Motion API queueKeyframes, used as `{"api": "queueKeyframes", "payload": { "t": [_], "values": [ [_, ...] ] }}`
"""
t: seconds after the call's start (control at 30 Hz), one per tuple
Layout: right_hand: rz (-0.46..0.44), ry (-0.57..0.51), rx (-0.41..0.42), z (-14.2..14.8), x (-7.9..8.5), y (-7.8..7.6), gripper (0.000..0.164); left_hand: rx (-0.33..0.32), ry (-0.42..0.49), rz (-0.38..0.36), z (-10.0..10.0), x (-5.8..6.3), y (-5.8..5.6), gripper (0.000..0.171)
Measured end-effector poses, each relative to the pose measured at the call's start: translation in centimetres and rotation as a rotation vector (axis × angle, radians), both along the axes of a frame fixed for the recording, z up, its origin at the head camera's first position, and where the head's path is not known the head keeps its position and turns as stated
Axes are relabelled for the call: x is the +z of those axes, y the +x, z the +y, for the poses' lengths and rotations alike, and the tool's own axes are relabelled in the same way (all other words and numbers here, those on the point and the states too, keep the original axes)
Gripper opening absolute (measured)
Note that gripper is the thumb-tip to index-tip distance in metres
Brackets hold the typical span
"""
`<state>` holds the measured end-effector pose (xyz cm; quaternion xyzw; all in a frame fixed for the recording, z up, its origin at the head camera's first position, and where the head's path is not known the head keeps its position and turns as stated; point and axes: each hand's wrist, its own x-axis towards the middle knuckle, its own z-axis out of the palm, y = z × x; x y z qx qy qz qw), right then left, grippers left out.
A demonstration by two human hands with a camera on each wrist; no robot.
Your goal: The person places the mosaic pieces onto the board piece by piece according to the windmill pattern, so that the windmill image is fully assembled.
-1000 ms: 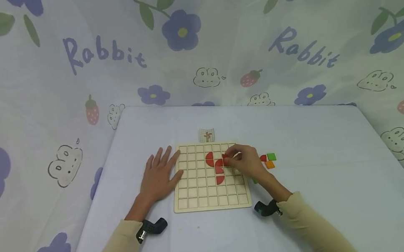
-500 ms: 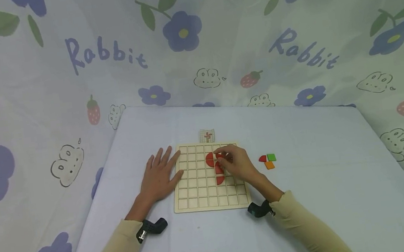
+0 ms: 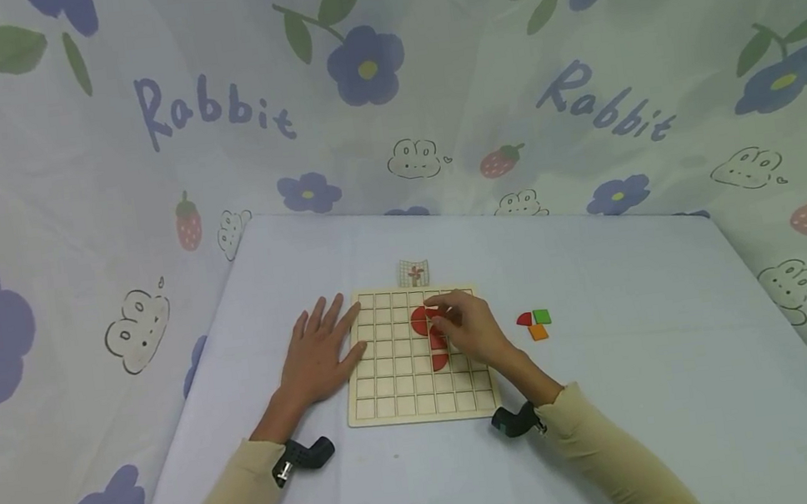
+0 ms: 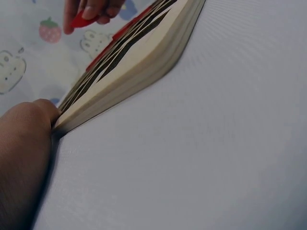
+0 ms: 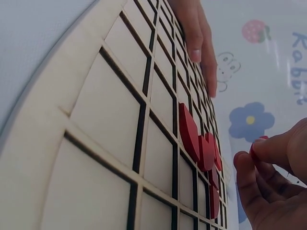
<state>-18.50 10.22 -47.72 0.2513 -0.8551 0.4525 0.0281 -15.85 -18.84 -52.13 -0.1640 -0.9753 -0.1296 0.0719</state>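
Red piece pinched in my right hand over board; few reds in, three spare. Left hand flat, steadying.

The head view looks forward and down from above at the whole table, with the wooden grid board at its middle. The left wrist view sits low on the tabletop, very near the board's edge, facing along it. The right wrist view skims close over the board's grid, looking across it. All three views share the board.
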Motion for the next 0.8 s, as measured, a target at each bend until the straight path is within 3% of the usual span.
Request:
{"api": "queueKeyframes", "payload": {
  "t": [0.27, 0.63, 0.8],
  "values": [
    [-0.079, 0.002, -0.046, -0.49, 0.35, 0.13, 0.021, 0.000, -0.007, 0.007, -0.01, -0.05, -0.10, 0.068],
    [0.056, -0.017, -0.034, -0.62, 0.37, -0.22, 0.019, -0.002, 0.002, 0.018, 0.04, 0.05, -0.03, 0.067],
    [0.045, -0.015, -0.032, -0.65, 0.50, -0.39, 0.024, -0.003, 0.001, 0.020, 0.03, -0.08, -0.05, 0.068]
  ]
}}
